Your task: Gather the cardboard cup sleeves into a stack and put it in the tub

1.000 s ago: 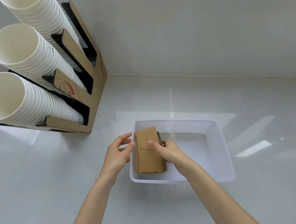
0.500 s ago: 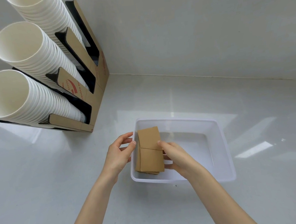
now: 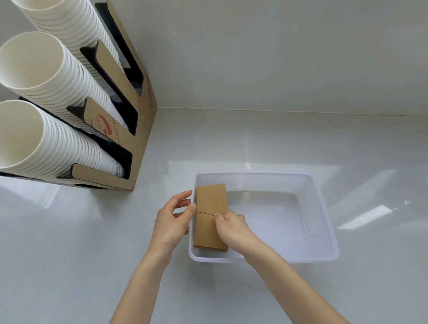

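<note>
A stack of brown cardboard cup sleeves (image 3: pixel 209 207) lies flat inside the white plastic tub (image 3: pixel 321 208), against its left wall. My right hand (image 3: pixel 231 227) rests on the stack's near right part, fingers curled on its top. My left hand (image 3: pixel 173 223) is outside the tub's left wall, thumb touching the stack's left edge at the rim, the other fingers spread apart. The rest of the tub's floor is bare.
A cardboard cup dispenser (image 3: pixel 132 96) with three tilted columns of white paper cups (image 3: pixel 40 82) stands at the back left on the pale counter (image 3: pixel 60 270). A light wall panel (image 3: pixel 275 50) rises behind the counter.
The stack has sunk lower into the tub along its left wall. My right hand has moved from the stack's right side onto its top. My left hand stays at the left edge.
</note>
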